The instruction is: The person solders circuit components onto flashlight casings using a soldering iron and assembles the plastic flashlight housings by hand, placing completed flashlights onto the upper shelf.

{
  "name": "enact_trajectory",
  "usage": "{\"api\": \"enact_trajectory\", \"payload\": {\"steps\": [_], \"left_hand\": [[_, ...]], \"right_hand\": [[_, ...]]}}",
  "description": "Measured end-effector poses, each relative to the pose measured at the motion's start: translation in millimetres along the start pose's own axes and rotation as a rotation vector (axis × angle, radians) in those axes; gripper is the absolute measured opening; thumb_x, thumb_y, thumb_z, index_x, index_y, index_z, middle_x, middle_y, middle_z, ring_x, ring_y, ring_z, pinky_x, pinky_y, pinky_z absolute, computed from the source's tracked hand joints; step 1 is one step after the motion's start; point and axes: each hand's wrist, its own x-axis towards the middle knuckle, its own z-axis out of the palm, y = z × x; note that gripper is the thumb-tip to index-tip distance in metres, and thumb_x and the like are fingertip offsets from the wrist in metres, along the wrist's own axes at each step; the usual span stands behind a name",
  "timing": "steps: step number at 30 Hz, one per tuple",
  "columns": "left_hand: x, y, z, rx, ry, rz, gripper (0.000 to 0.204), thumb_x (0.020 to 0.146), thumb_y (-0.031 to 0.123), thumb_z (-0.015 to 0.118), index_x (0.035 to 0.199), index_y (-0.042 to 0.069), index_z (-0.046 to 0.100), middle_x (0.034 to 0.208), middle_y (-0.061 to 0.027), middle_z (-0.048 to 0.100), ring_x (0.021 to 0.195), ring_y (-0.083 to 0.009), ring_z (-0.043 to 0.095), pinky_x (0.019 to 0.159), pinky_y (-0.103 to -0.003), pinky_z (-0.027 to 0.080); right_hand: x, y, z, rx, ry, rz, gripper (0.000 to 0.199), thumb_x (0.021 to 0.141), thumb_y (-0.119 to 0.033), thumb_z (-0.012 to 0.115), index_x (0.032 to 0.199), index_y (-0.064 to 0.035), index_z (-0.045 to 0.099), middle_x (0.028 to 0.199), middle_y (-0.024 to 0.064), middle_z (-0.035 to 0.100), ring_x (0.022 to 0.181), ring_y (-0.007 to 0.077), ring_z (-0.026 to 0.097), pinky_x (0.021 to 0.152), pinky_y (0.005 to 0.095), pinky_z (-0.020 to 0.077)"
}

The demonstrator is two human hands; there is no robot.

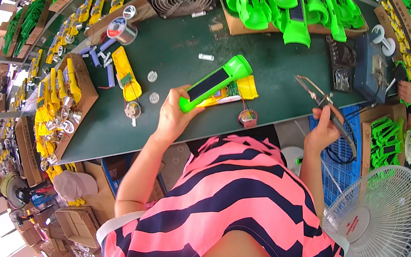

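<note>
My left hand [171,115] grips a bright green flashlight [215,81] with a dark panel along its side, held tilted over the dark green table [173,55]. Under it a yellow half-shell [245,88] with wires and a small round part [247,116] lies on the table. My right hand [322,130] holds a soldering iron [324,104] by its dark handle, tip pointing up and left, off the table's right edge. The iron's tip is apart from the flashlight.
A yellow flashlight part [126,74] and small round discs lie left of my hand. A box of yellow shells [62,103] stands at the left, green shells [285,8] at the back, a solder spool [122,30], a blue station [369,67], a white fan [381,221]. Another person's hand [410,94] is at the far right.
</note>
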Motion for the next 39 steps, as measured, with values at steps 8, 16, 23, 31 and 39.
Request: {"api": "enact_trajectory", "payload": {"steps": [8, 16, 23, 31, 39], "left_hand": [[178.6, 14.1, -118.4, 0.301, 0.328, 0.115, 0.047, 0.067, 0.02, 0.073, 0.092, 0.005, 0.036, 0.077, -0.0156, 0.05, 0.068, -0.0309, 0.05, 0.061, -0.037, 0.041], [396.2, -195.5, -73.7, 0.427, 0.412, -0.221, 0.065, 0.066, 0.044, 0.069, 0.098, -0.002, 0.036, 0.095, -0.0236, 0.054, 0.09, -0.0389, 0.055, 0.074, -0.043, 0.044], [399.7, -183.3, -60.5, 0.456, -0.359, -0.261, 0.084, 0.053, 0.061, 0.069, 0.1, -0.005, 0.051, 0.101, -0.0224, 0.057, 0.091, -0.0347, 0.057, 0.073, -0.038, 0.047], [233.7, -38.4, -186.8, 1.078, 0.134, -0.249, 0.034, 0.077, 0.038, 0.053, 0.092, 0.007, 0.055, 0.088, -0.0137, 0.061, 0.085, -0.0318, 0.058, 0.072, -0.043, 0.045], [86.9, -152.8, -367.7, 1.28, 0.11, -0.849, 0.043, 0.08, 0.04, 0.049, 0.098, 0.002, 0.059, 0.103, -0.0188, 0.058, 0.095, -0.033, 0.057, 0.078, -0.04, 0.046]], "right_hand": [[2.3, 14.0, -21.3, -0.051, 0.083, 0.064, 0.017, 0.081, -0.006, 0.057, 0.094, 0.003, 0.051, 0.079, 0.0099, 0.06, 0.062, 0.0119, 0.058, 0.056, 0.0207, 0.0459], [8.6, 1.5, -28.2, -0.154, 0.187, 0.003, 0.018, 0.081, -0.004, 0.053, 0.097, 0.0037, 0.049, 0.072, 0.0083, 0.059, 0.059, 0.0126, 0.058, 0.069, 0.0289, 0.0484], [59.4, -11.4, -13.2, -0.547, -0.018, -0.689, 0.024, 0.084, -0.005, 0.051, 0.104, 0.0041, 0.042, 0.08, 0.0149, 0.06, 0.077, 0.0218, 0.06, 0.095, 0.043, 0.0334], [142.3, -23.4, 72.0, -0.555, -0.244, -0.655, 0.045, 0.082, -0.002, 0.054, 0.118, 0.004, 0.029, 0.117, 0.0159, 0.051, 0.094, 0.0201, 0.052, 0.084, 0.0301, 0.0399], [157.8, -18.3, 86.8, -0.282, -0.248, -0.488, 0.044, 0.079, 0.003, 0.052, 0.118, -0.0019, 0.034, 0.115, 0.0031, 0.056, 0.061, 0.0065, 0.032, 0.06, 0.0182, 0.0327]]}}
